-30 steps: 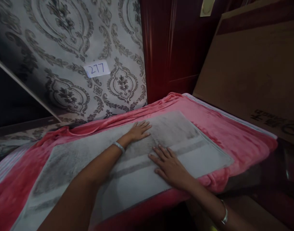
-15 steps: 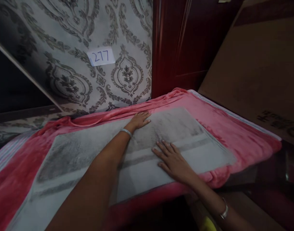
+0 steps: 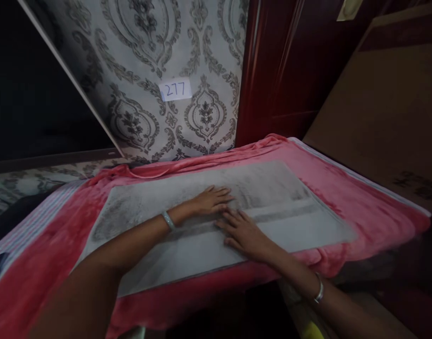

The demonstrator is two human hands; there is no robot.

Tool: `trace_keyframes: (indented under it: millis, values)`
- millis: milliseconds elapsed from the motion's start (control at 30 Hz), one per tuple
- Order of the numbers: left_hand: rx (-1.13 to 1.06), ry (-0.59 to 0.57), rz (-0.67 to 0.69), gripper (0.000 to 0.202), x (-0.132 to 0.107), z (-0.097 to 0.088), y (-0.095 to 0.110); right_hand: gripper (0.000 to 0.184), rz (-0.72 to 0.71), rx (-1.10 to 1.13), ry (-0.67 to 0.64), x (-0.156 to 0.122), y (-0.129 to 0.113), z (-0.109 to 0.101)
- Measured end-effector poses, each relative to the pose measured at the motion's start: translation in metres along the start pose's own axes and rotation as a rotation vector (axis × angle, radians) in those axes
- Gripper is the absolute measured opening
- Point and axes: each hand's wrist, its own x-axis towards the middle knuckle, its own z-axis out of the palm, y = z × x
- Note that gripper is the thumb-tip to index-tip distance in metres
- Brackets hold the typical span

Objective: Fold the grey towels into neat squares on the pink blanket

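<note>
A grey towel [image 3: 279, 207] with paler stripes lies flat on a pink blanket [image 3: 360, 207] spread over a surface. My left hand [image 3: 210, 201] rests palm down on the towel's middle, fingers stretched out, a bangle on the wrist. My right hand [image 3: 244, 231] lies flat just to its right and nearer me, fingers spread, almost touching the left hand's fingertips. Neither hand holds anything.
A patterned grey panel [image 3: 148, 56] with a white label reading 277 [image 3: 175, 89] leans behind the blanket. Dark red wooden furniture [image 3: 289, 70] stands at the back, a large cardboard sheet [image 3: 385, 113] at the right. A striped cloth [image 3: 39, 221] shows under the blanket's left side.
My left hand has slid back toward me from the towel's far edge, ending close to my right hand. The camera view has shifted left.
</note>
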Motion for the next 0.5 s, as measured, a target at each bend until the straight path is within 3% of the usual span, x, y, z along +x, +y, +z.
trace_keyframes:
  millis: [133,367,500]
  values:
    - [0.073,0.023,-0.05,0.06,-0.008,0.002,-0.03,0.058,-0.036,0.014,-0.006,0.008,-0.014,0.011]
    - [0.113,0.108,-0.264,0.06,0.021,-0.015,-0.108,0.063,-0.032,0.026,0.004,0.0,-0.007,0.016]
    - [0.085,0.15,-0.315,0.06,0.023,-0.013,-0.125,0.066,-0.047,-0.013,0.056,-0.002,-0.007,0.02]
